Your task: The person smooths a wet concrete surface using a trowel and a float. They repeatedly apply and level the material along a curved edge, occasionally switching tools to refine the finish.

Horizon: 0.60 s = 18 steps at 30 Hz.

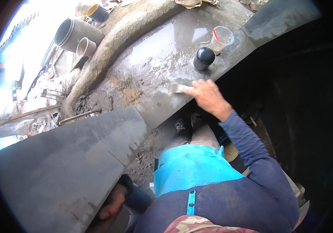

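At upper centre of the frame, the right hand has fingers clamped on a small pale tool; at lower left, the left hand is shadowed, its fingers' state I cannot tell.

Strong white light floods the upper left, washing out the background there. Deep shadow covers the right side, hiding most detail. The floor below the middle is rough, gray-brown and crumbly. Crumpled clear plastic lies at the left.
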Each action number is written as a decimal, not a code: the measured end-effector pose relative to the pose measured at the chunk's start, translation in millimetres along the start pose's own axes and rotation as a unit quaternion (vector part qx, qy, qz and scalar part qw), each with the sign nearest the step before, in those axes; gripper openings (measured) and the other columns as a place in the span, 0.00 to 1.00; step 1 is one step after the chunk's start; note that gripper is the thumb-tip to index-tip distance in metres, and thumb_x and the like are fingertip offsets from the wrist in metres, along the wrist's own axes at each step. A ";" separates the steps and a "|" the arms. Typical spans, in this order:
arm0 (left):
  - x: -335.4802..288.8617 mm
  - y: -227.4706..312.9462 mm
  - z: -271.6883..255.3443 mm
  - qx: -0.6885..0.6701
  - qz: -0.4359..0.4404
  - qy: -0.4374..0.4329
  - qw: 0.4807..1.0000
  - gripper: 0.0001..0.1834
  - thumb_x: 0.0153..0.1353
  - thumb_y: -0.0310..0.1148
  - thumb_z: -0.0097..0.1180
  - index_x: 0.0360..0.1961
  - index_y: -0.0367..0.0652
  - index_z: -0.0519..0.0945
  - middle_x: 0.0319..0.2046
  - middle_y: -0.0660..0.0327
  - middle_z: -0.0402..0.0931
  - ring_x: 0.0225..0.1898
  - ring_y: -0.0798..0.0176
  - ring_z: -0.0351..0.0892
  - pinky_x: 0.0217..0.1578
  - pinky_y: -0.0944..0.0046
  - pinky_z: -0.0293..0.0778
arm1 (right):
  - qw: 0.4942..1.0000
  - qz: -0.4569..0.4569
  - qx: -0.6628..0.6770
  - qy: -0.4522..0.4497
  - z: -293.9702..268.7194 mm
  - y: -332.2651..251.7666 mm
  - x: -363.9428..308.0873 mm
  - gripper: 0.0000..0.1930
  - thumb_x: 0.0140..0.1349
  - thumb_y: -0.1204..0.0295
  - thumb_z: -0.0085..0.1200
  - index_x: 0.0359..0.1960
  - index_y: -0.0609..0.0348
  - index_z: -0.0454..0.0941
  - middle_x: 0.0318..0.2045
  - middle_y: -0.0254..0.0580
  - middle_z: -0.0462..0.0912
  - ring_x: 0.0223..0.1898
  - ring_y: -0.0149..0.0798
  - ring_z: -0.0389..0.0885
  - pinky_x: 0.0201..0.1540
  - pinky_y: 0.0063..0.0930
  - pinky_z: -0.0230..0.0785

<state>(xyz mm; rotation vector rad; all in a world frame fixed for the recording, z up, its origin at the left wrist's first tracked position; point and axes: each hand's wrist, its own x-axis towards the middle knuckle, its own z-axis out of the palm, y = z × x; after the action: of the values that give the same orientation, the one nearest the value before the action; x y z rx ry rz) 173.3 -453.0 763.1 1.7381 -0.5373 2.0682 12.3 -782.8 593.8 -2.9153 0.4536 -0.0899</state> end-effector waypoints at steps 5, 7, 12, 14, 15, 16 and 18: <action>2.7 -1.0 1.7 0.015 -0.006 -0.005 1.000 0.31 0.84 0.41 0.33 0.75 0.24 0.60 0.69 0.37 0.67 0.69 0.48 0.70 0.70 0.47 0.69 | 0.992 -0.045 -0.067 -0.095 -39.9 81.4 -42.8 0.25 0.69 0.76 0.52 0.61 0.28 0.86 0.39 0.32 0.82 0.48 0.39 0.82 0.48 0.39 0.70; 1.9 2.0 3.3 0.011 -0.008 -0.009 1.000 0.31 0.84 0.40 0.33 0.75 0.24 0.60 0.69 0.37 0.67 0.69 0.48 0.70 0.71 0.47 0.68 | 0.990 -0.116 -0.047 -0.060 -20.5 83.3 -30.6 0.25 0.69 0.75 0.53 0.60 0.27 0.87 0.39 0.32 0.82 0.48 0.38 0.82 0.50 0.39 0.70; 4.3 3.4 1.5 0.025 -0.005 -0.012 1.000 0.31 0.84 0.40 0.33 0.75 0.23 0.60 0.69 0.37 0.67 0.69 0.48 0.70 0.71 0.47 0.68 | 0.979 -0.179 -0.088 -0.034 -37.6 102.2 -11.6 0.22 0.68 0.73 0.55 0.56 0.25 0.90 0.41 0.29 0.83 0.51 0.36 0.80 0.54 0.37 0.70; 5.3 4.2 1.2 0.030 -0.004 -0.014 0.999 0.31 0.84 0.40 0.33 0.75 0.23 0.60 0.69 0.37 0.67 0.69 0.48 0.70 0.71 0.47 0.68 | 0.981 -0.158 -0.088 -0.066 -43.4 129.1 -19.3 0.22 0.68 0.72 0.56 0.56 0.25 0.91 0.43 0.29 0.84 0.52 0.36 0.79 0.57 0.35 0.68; 5.2 5.4 1.3 0.031 -0.002 -0.014 0.999 0.31 0.84 0.40 0.33 0.75 0.23 0.60 0.69 0.37 0.67 0.69 0.48 0.70 0.71 0.47 0.68 | 0.981 -0.161 -0.084 -0.069 -41.0 133.7 -20.6 0.23 0.68 0.73 0.56 0.56 0.25 0.91 0.43 0.30 0.84 0.52 0.36 0.79 0.57 0.35 0.67; 5.3 5.9 2.9 0.031 -0.003 -0.015 0.999 0.31 0.84 0.40 0.33 0.75 0.23 0.60 0.69 0.37 0.67 0.69 0.48 0.70 0.71 0.47 0.68 | 0.979 -0.190 -0.060 -0.044 -34.6 130.4 -18.9 0.23 0.69 0.72 0.55 0.58 0.25 0.91 0.44 0.30 0.85 0.52 0.36 0.79 0.58 0.35 0.67; 4.7 8.3 3.7 0.031 -0.004 -0.016 0.999 0.31 0.84 0.40 0.34 0.75 0.23 0.60 0.69 0.37 0.67 0.69 0.48 0.70 0.71 0.47 0.68 | 0.971 -0.234 -0.023 -0.038 -12.2 96.5 -8.1 0.21 0.69 0.72 0.53 0.56 0.26 0.89 0.42 0.29 0.81 0.51 0.36 0.79 0.58 0.36 0.68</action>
<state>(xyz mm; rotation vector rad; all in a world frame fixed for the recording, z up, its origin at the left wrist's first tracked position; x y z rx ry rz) 171.3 -461.8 768.0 1.8090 -0.4802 2.0749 -24.9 -872.7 586.6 -2.9946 -0.2536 -0.0327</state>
